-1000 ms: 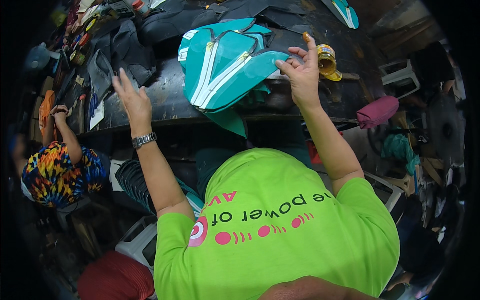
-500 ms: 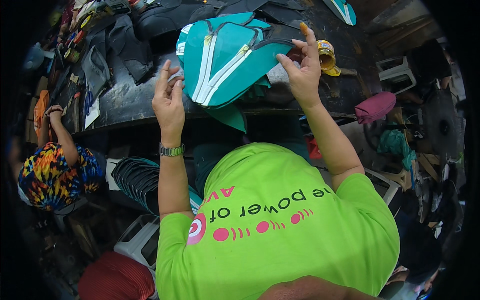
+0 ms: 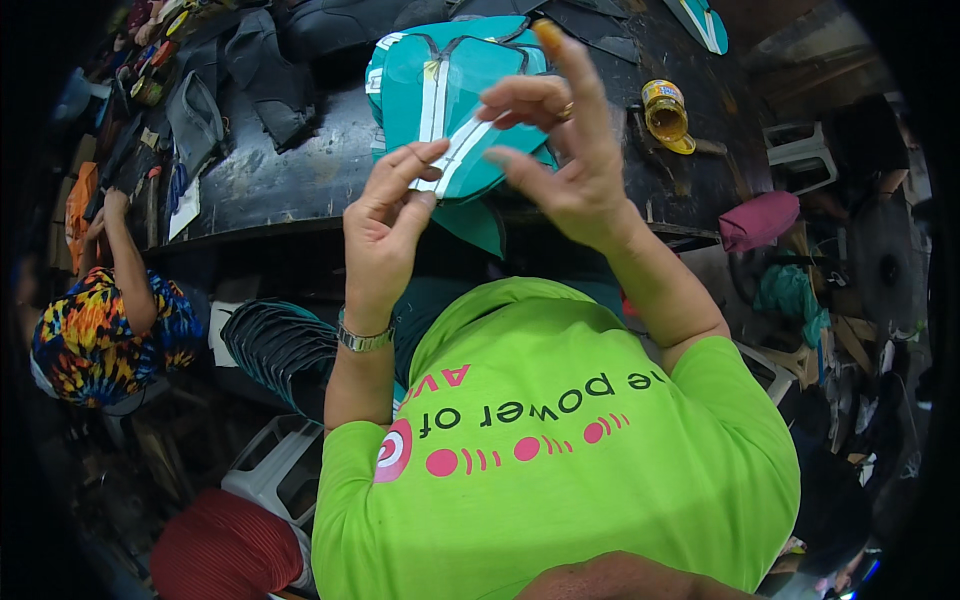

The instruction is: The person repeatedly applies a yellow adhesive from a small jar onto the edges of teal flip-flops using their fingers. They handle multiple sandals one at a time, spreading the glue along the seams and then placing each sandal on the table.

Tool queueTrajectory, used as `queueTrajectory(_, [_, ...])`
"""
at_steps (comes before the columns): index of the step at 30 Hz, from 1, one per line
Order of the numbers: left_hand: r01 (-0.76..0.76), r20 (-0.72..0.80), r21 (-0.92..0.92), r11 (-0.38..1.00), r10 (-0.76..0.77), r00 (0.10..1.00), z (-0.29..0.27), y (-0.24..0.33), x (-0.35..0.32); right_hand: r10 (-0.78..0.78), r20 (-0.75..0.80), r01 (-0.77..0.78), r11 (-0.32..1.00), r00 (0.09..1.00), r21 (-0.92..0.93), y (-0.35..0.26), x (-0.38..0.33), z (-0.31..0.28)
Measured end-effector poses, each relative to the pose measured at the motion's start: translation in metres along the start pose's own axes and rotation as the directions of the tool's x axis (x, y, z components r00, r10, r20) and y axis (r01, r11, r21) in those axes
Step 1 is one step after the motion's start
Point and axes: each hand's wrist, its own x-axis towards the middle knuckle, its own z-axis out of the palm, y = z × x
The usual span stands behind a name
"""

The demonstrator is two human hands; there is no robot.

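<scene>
A stack of flat teal pieces with white strips and dark edging lies at the table's front edge. My left hand is closed at the lower end of the top piece, thumb and forefinger pinching it where the white strips meet. Over the right part of the same piece hovers my right hand, open, fingers apart and slightly blurred. Its raised forefinger carries a yellow-brown smear at the tip. Another teal flap hangs below the table edge.
An open yellow jar of amber paste stands to the right on the dark table. Black and grey cut pieces lie at the left. A person in a multicoloured shirt sits left, near a bundle of dark-edged pieces.
My left hand has moved right and closed on the teal piece's lower end. My right hand has left the right edge and come inward over the piece.
</scene>
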Motion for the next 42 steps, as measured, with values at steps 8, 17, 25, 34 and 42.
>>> queueTrajectory(8, [0.117,0.137,-0.187,0.975,-0.092,0.986,0.010,0.001,-0.008,-0.224,0.183,0.266,0.931,0.957,-0.250,-0.007,0.002,0.016])
queueTrajectory(17, [0.247,0.167,0.026,0.969,-0.248,0.954,-0.006,0.011,-0.027,-0.087,0.120,0.112,0.969,0.989,-0.219,-0.011,-0.011,0.021])
queueTrajectory(25, [0.446,-0.572,0.551,0.706,-0.070,0.817,-0.067,0.018,-0.045,0.145,0.051,-0.152,0.976,0.988,0.159,-0.009,-0.014,0.012])
queueTrajectory(34, [-0.238,-0.079,0.332,0.913,0.278,0.957,0.002,0.018,-0.042,0.199,0.123,-0.220,0.959,0.972,0.180,-0.018,-0.023,0.033])
queueTrajectory(42, [0.088,-0.148,0.977,0.195,0.315,0.938,-0.061,-0.012,-0.049,-0.016,-0.099,-0.031,0.891,0.995,-0.452,0.003,-0.014,-0.020])
